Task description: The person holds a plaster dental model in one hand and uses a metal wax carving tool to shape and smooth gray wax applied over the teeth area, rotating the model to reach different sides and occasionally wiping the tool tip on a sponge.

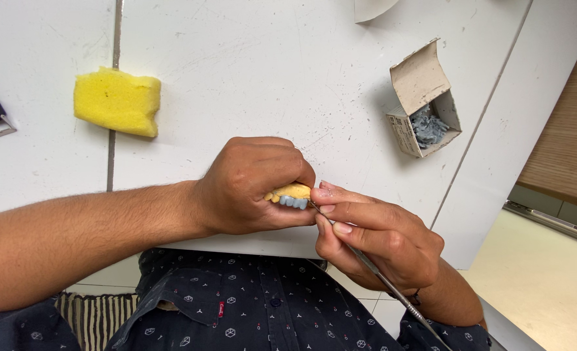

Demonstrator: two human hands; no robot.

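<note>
While gripped [253, 188] — dental model [290, 193], metal tool [379, 276]

A dental laboratory is suggested. A yellow tooth model [293, 191] with grey wax teeth is worked with a thin metal carving tool [383, 279] over a white desk [249, 78]. Grey wax pieces are kept in a small open box [424, 104].

Left hand [253, 188] grips a yellow dental cast [291, 193]; right hand [373, 237] apparently touches it with a metal tool [379, 276].

One sponge [117, 101], one box [424, 99]
</note>
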